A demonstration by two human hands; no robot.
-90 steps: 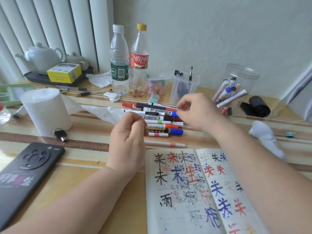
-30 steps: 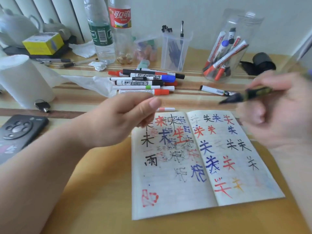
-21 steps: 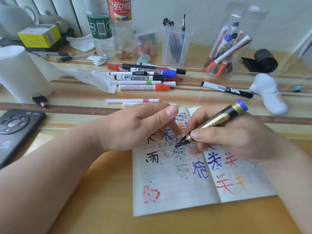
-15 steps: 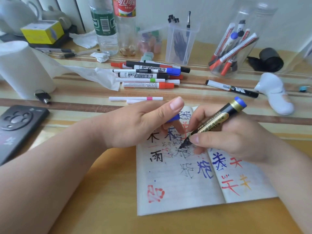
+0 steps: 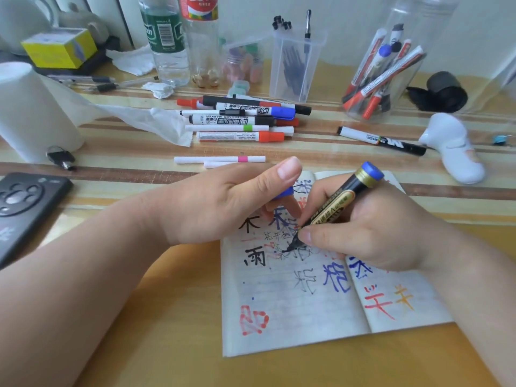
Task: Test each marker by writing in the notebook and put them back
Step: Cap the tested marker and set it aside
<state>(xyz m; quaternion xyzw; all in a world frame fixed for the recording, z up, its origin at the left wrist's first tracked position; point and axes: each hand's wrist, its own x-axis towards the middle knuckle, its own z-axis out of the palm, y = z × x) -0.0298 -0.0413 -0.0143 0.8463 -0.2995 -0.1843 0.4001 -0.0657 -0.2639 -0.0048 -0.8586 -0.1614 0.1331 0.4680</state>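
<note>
Marker point(image 5: 335, 202) (1, R hand point(image 5: 377, 233)) on notebook point(image 5: 293, 311)

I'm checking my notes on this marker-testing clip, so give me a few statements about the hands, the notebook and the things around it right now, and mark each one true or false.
1. The right hand grips the black-and-gold marker with its tip on the left page of the notebook. True.
2. The left hand holds nothing. False: it holds a blue cap.
3. The notebook is shut. False: it lies open, with writing on both pages.
4. The clear jar holds several markers. True.
5. The paper roll stands right of the notebook. False: it stands at the far left.
</note>
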